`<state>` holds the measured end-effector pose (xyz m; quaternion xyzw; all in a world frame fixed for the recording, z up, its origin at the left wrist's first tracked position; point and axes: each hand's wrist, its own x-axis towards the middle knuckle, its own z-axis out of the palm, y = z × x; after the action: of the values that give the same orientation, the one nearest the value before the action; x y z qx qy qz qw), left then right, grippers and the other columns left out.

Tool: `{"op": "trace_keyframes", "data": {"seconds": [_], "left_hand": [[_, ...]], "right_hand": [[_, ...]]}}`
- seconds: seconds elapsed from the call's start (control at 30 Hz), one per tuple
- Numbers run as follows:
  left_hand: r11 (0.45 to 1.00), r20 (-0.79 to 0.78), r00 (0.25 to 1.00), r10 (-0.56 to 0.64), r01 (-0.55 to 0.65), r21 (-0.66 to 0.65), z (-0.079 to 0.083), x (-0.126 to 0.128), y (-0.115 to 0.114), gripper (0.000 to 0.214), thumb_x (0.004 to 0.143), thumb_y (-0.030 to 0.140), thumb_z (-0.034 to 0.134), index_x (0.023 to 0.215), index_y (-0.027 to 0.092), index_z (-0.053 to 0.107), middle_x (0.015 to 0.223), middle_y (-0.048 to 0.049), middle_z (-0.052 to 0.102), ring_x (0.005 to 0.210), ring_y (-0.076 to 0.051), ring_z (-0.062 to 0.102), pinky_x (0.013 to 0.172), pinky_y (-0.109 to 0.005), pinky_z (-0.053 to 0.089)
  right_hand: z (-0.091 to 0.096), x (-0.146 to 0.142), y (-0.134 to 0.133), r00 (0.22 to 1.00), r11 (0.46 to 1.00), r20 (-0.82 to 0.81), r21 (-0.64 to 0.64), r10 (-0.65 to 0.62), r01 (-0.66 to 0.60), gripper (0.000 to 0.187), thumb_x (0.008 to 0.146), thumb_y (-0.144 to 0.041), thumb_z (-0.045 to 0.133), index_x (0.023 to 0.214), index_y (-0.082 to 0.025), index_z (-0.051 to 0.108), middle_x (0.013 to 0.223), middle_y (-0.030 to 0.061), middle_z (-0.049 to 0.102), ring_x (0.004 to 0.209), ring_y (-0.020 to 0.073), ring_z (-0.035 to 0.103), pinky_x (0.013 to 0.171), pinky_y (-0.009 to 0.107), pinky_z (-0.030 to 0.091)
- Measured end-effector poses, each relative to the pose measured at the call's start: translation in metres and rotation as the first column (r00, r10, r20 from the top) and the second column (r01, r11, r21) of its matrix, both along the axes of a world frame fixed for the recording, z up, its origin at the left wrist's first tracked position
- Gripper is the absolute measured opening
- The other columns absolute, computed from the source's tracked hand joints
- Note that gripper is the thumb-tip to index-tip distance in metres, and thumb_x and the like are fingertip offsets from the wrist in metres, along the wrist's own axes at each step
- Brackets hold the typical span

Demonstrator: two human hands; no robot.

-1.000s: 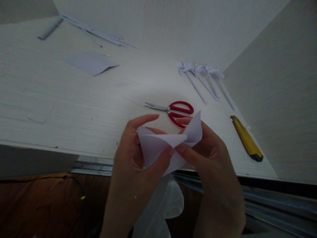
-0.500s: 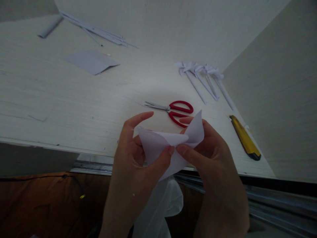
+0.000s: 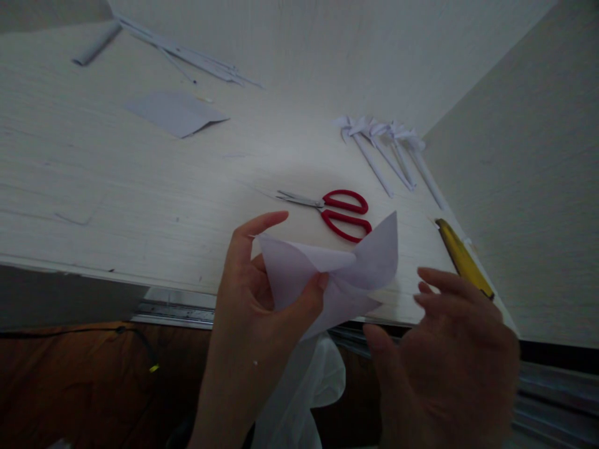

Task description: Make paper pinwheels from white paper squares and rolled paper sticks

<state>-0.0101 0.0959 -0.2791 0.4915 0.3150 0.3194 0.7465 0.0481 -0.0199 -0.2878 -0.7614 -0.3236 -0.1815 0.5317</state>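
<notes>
Head view, looking down: your L hand [image 3: 262, 333] has a folded white paper [image 3: 350, 277] pinched at approx its middle, thumb tip on the near face, fingers tucked behind, index held up clear of the sheet. The paper is in the air in front of you, over the desk's [image 3: 140, 181] near edge, w/ points flaring L and R and loose curved folds meeting by your thumb. Your R hand [image 3: 449, 358] is off to the right, fingers loosely curled and apart from the thumb, no contact w/ the paper and nothing visible in its grasp; nearest item is the yellow cutter [image 3: 461, 252], just beyond the fingertips. Red-handled scissors [image 3: 320, 204] lie just past the paper; can't tell if its upper R point touches them. Handling, est.: v. light, thin, springy at the curves, not slippery, but easily creased or torn, so a light pinch w/ flat pads is prob. enough. Best hold: the overlap at centre, where your thumb is, b/c the folds would likely spring apart w/o it; if R joins, take the layers right beside that thumb, not the thin outer tips, which would bend.
</notes>
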Motion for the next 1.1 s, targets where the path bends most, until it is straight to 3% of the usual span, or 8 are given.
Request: {"op": "trace_keyframes", "data": {"seconds": [0.07, 0.13, 0.3, 0.5, 0.73, 0.8, 0.9, 1.1], "left_hand": [[1.0, -0.015, 1.0, -0.006, 0.006, 0.02, -0.001, 0.0, 0.001, 0.057, 0.068, 0.019, 0.07, 0.121, 0.024, 0.048, 0.077, -0.0002, 0.066, 0.059, -0.015, 0.065, 0.049, -0.022, 0.053], [0.999, -0.019, 1.0, -0.021, 0.022, 0.03, -0.001, -0.001, 0.002, 0.058, 0.069, 0.019, 0.069, 0.122, 0.024, 0.047, 0.078, -0.0003, 0.067, 0.06, -0.016, 0.066, 0.05, -0.023, 0.053], [0.999, -0.03, 0.999, -0.025, 0.026, 0.045, -0.001, -0.001, 0.002, 0.056, 0.069, 0.019, 0.068, 0.121, 0.024, 0.047, 0.078, 0.0, 0.067, 0.06, -0.015, 0.065, 0.049, -0.022, 0.052], [0.999, -0.012, 0.999, -0.037, 0.038, 0.031, 0.0, -0.001, 0.002, 0.053, 0.07, 0.017, 0.067, 0.118, 0.024, 0.048, 0.072, 0.002, 0.066, 0.057, -0.014, 0.065, 0.044, -0.018, 0.049], [0.998, 0.002, 0.999, -0.054, 0.054, 0.011, 0.001, -0.002, 0.001, 0.052, 0.07, 0.016, 0.068, 0.118, 0.024, 0.048, 0.071, 0.0021, 0.066, 0.054, -0.013, 0.063, 0.042, -0.016, 0.046], [0.998, -0.007, 0.998, -0.055, 0.055, 0.011, 0.0, -0.003, 0.002, 0.052, 0.07, 0.016, 0.067, 0.118, 0.024, 0.048, 0.072, 0.0016, 0.067, 0.055, -0.013, 0.064, 0.043, -0.017, 0.048], [0.998, 0.004, 0.999, -0.051, 0.051, 0.027, -0.001, -0.002, 0.003, 0.052, 0.07, 0.018, 0.069, 0.118, 0.024, 0.049, 0.077, 0.0004, 0.067, 0.06, -0.014, 0.066, 0.047, -0.019, 0.051], [0.998, 0.003, 0.999, -0.037, 0.037, 0.048, -0.001, -0.001, 0.003, 0.05, 0.069, 0.02, 0.071, 0.115, 0.022, 0.051, 0.082, -0.0014, 0.068, 0.061, -0.014, 0.066, 0.051, -0.02, 0.053]], "right_hand": [[-0.013, -0.006, -0.007, 0.962, 0.982, 0.274, -0.183, -0.004, 0.056, 0.033, 0.065, -0.02, 0.075, 0.092, -0.025, 0.055, 0.114, 0.0048, 0.047, 0.105, 0.0234, 0.05, 0.091, 0.044, 0.043], [-0.024, -0.012, -0.009, 0.919, 0.947, 0.393, -0.305, 0.032, 0.097, 0.025, 0.068, -0.023, 0.074, 0.086, -0.025, 0.057, 0.115, 0.0054, 0.044, 0.11, 0.0241, 0.045, 0.089, 0.042, 0.043], [-0.034, -0.022, 0.006, 0.875, 0.96, 0.484, -0.236, -0.018, 0.15, 0.017, 0.069, -0.027, 0.075, 0.072, -0.027, 0.058, 0.099, 0.0036, 0.042, 0.107, 0.025, 0.041, 0.088, 0.044, 0.041], [-0.029, -0.023, 0.015, 0.904, 0.97, 0.427, -0.212, -0.019, 0.12, 0.013, 0.074, -0.023, 0.071, 0.07, -0.029, 0.061, 0.097, 0.0029, 0.04, 0.106, 0.0242, 0.038, 0.091, 0.045, 0.037], [-0.028, -0.017, 0.011, 0.908, 0.956, 0.417, -0.28, 0.037, 0.089, 0.013, 0.075, -0.016, 0.067, 0.076, -0.028, 0.061, 0.104, 0.0032, 0.042, 0.114, 0.0248, 0.037, 0.098, 0.047, 0.037], [-0.025, -0.015, 0.012, 0.913, 0.972, 0.406, -0.229, 0.04, 0.06, 0.012, 0.077, -0.015, 0.063, 0.076, -0.027, 0.062, 0.107, 0.0032, 0.041, 0.114, 0.0238, 0.037, 0.1, 0.047, 0.034], [-0.019, -0.014, 0.012, 0.948, 0.993, 0.316, -0.119, 0.024, 0.014, 0.009, 0.079, -0.016, 0.058, 0.077, -0.024, 0.062, 0.114, 0.004, 0.04, 0.115, 0.0252, 0.04, 0.099, 0.05, 0.035], [-0.01, -0.012, 0.011, 0.991, 0.987, 0.132, -0.161, -0.006, 0.027, 0.008, 0.08, -0.018, 0.058, 0.082, -0.023, 0.064, 0.122, 0.0055, 0.045, 0.118, 0.0277, 0.045, 0.091, 0.047, 0.04]]}}
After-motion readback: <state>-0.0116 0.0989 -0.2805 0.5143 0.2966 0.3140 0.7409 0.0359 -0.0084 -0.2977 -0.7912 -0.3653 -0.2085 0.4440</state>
